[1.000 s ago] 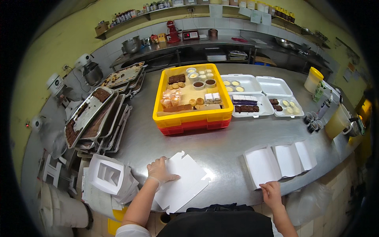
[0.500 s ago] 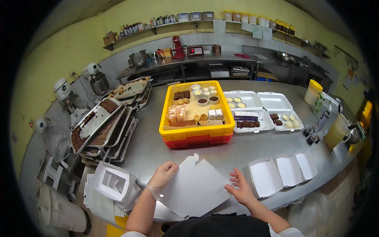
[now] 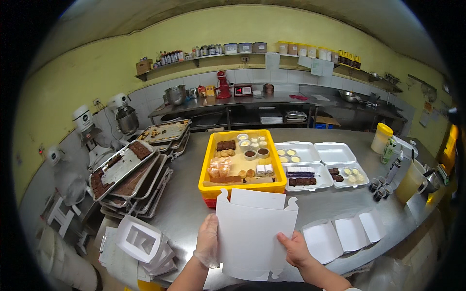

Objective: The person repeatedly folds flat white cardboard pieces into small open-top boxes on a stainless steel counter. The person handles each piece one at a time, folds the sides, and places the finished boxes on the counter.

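A flat white cardboard box blank (image 3: 255,233) with notched tabs is raised in front of me, nearly upright. My left hand (image 3: 208,237), in a clear plastic glove, grips its left edge. My right hand (image 3: 295,248), which looks bare, holds the right side with the thumb on the face; its other fingers are partly behind the card. Just beyond stands a yellow crate (image 3: 204,179) stacked on a red one, holding brownies, small cups and other baked pieces. To the right lie folded white boxes (image 3: 323,242), open and side by side.
Stacked sheet trays (image 3: 121,169) with brownie slabs stand at the left. Near them sit white window boxes (image 3: 141,237). White foam containers (image 3: 310,177) with sweets lie right of the crate. A jug (image 3: 410,182) and dark little cups (image 3: 379,189) stand by the right table edge.
Both hands have lifted the box blank and turned it more upright, its tabs now overlapping the crate's front. My right hand has closed onto the edge. The view has tilted up.
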A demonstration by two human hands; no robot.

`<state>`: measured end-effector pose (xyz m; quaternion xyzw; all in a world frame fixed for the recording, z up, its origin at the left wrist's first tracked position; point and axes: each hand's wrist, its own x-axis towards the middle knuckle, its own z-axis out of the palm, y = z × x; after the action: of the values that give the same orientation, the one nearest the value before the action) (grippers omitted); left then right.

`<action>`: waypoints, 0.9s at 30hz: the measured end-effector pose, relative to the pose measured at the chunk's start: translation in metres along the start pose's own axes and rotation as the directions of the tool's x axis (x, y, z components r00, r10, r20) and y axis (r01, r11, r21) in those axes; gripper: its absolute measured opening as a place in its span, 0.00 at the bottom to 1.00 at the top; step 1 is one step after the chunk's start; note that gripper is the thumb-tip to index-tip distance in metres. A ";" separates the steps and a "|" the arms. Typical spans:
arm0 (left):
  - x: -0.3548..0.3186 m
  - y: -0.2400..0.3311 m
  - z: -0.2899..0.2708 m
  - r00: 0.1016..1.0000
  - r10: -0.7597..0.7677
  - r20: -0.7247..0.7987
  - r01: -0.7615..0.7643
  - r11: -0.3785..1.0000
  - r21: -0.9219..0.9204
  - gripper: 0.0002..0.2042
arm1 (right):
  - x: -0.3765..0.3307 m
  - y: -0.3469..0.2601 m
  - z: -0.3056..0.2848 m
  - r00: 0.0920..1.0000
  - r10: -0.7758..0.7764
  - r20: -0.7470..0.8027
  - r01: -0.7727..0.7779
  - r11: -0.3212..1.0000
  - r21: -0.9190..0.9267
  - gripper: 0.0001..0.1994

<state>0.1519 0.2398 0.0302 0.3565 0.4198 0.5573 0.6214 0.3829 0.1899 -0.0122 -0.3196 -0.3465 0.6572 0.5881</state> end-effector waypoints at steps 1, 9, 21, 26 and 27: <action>-0.003 0.001 0.005 1.000 0.000 0.026 0.000 1.000 -0.004 0.15 | -0.001 -0.003 0.002 1.000 -0.010 -0.006 0.010 1.000 -0.006 0.15; -0.010 -0.009 0.025 0.903 0.277 0.327 -0.276 0.960 -0.050 0.42 | -0.001 -0.015 0.021 0.956 -0.293 -0.030 0.271 0.914 -0.303 0.26; -0.019 -0.014 0.025 0.904 0.091 0.417 -0.184 0.965 0.189 0.55 | 0.005 -0.013 0.019 0.933 -0.316 0.173 0.357 0.754 -0.551 0.35; -0.020 -0.017 0.022 0.878 0.193 0.438 -0.290 0.943 0.165 0.49 | -0.007 -0.017 0.018 0.975 -0.150 0.161 0.218 0.754 -0.619 0.31; -0.019 -0.018 0.020 0.890 0.130 0.437 -0.232 0.954 0.190 0.46 | -0.010 -0.018 0.019 0.987 -0.103 0.124 0.157 0.779 -0.608 0.29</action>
<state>0.1763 0.2190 0.0241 0.5770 0.3046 0.4693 0.5950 0.3783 0.1800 0.0135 -0.4412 -0.5870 0.4793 0.4807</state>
